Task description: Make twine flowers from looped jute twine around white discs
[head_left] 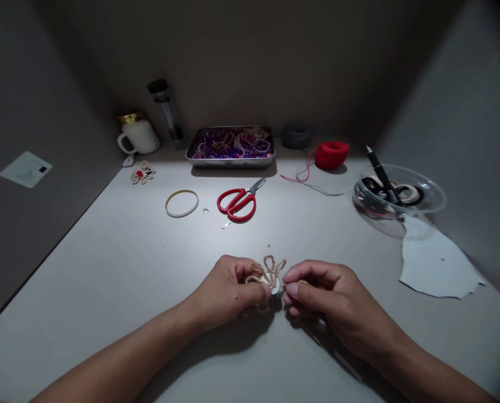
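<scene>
Low in the middle of the head view, my left hand (235,288) pinches a flower of looped jute twine (269,267) on a small white disc. Several tan loops fan out above the thumb; the lower ones are partly hidden by my fingers. Just right of the disc, my right hand (319,288) is closed with thumb and forefinger together on a piece of the same twine. A loose length of twine hangs under its fingers. Beyond both hands, red-handled scissors (241,210) lie with the blades pointing away to the right.
Behind are a metal tray (233,163) of beads, red yarn (332,155), grey yarn (297,136), a mug (143,137) and a clear tube (168,115). A finished twine flower (141,173) and a ring (182,215) lie left. A plastic tub (437,196) and cut white sheet (430,263) sit right.
</scene>
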The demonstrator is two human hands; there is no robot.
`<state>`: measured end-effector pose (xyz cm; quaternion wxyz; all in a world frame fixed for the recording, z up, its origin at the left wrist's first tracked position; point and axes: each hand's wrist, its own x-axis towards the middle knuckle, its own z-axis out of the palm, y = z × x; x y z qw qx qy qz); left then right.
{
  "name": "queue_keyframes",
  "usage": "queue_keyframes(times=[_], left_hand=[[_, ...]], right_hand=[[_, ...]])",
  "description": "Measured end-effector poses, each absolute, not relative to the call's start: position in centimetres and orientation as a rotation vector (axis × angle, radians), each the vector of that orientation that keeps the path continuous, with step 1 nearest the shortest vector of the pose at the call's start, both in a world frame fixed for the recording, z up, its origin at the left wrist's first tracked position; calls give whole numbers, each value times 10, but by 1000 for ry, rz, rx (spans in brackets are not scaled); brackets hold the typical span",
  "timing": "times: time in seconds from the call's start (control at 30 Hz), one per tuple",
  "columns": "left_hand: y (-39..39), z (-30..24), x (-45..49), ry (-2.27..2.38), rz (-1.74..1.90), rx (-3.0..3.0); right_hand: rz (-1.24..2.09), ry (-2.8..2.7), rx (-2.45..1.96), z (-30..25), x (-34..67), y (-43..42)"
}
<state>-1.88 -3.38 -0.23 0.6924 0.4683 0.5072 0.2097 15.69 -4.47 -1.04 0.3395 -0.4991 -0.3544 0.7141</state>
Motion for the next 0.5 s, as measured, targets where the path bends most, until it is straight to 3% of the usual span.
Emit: queue_keyframes(times=[0.5], left_hand=[[-34,0,-17,1112,433,1111]], right_hand=[[1647,-1134,-1347,-15,152,-46]])
